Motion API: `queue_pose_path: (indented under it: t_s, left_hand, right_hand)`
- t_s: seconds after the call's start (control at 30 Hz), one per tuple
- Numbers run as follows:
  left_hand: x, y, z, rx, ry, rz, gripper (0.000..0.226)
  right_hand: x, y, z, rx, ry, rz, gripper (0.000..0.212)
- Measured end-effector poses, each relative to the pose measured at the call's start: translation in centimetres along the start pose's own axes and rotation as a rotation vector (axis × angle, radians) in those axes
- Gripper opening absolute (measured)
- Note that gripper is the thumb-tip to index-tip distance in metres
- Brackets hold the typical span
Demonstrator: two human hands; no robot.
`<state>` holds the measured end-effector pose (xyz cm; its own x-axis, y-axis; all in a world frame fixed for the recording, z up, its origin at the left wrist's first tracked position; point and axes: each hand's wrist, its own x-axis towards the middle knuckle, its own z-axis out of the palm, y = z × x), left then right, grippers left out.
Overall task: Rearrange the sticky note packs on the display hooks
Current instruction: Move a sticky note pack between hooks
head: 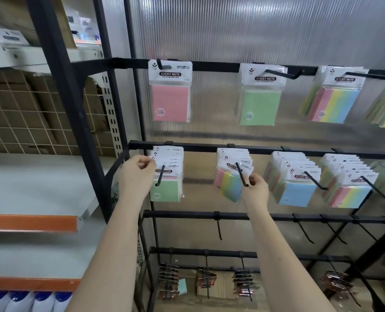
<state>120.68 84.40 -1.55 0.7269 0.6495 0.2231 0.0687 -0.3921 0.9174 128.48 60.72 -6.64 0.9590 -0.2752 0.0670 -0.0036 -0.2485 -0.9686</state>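
Sticky note packs hang on black hooks in two rows. On the middle row's leftmost hook (160,177) hangs a stack of green packs (167,190); my left hand (137,174) pinches the top left corner of their white header cards. One hook to the right, a stack of striped multicolour packs (228,182) hangs tilted; my right hand (255,188) pinches its front pack's right edge beside the hook tip (245,184). Above hang a pink pack (170,102), a green pack (261,108) and a striped pack (334,105).
More full hooks of striped packs (297,190) extend right on the middle row. The bar below (254,217) carries bare hooks. The lowest row holds dark carded items (168,279). A grey and orange shelf unit (29,222) stands left, behind the black frame post (58,70).
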Motion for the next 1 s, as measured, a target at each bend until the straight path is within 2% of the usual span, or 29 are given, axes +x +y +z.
queue_pose_path:
  t_s: [0.17, 0.33, 0.4, 0.47, 0.53, 0.7, 0.87, 1.0]
  left_hand:
    - [0.1, -0.8, 0.1, 0.013, -0.021, -0.025, 0.007]
    - [0.3, -2.0, 0.3, 0.042, 0.030, -0.051, 0.010]
    - [0.5, -2.4, 0.5, 0.075, 0.051, -0.089, 0.018]
    - [0.7, -2.7, 0.6, 0.129, 0.006, -0.144, 0.028]
    - [0.9, -3.3, 0.9, 0.142, -0.089, -0.168, 0.026]
    - [0.4, -4.3, 1.8, 0.059, -0.190, -0.186, 0.042]
    - [-0.5, -5.1, 2.4, -0.042, -0.067, -0.170, 0.039]
    - [-1.4, -5.2, 2.9, 0.003, 0.054, -0.096, 0.013]
  right_hand:
    - [-1.1, -0.4, -0.3, 0.101, -0.089, -0.003, 0.021]
    - [-2.1, -0.7, -0.9, 0.052, -0.021, -0.057, 0.027]
    - [-2.5, -0.8, -1.3, 0.003, 0.023, -0.091, 0.028]
    - [-3.1, -1.1, -1.5, -0.022, 0.066, -0.111, 0.032]
    - [-3.5, -1.4, -1.6, -0.016, 0.110, -0.104, 0.035]
    - [-4.1, -2.2, -2.3, -0.106, 0.143, -0.060, 0.033]
    - [-4.7, -3.3, -3.6, -0.266, 0.105, -0.106, 0.035]
    - [-5.5, -4.4, -4.4, -0.325, 0.071, -0.121, 0.038]
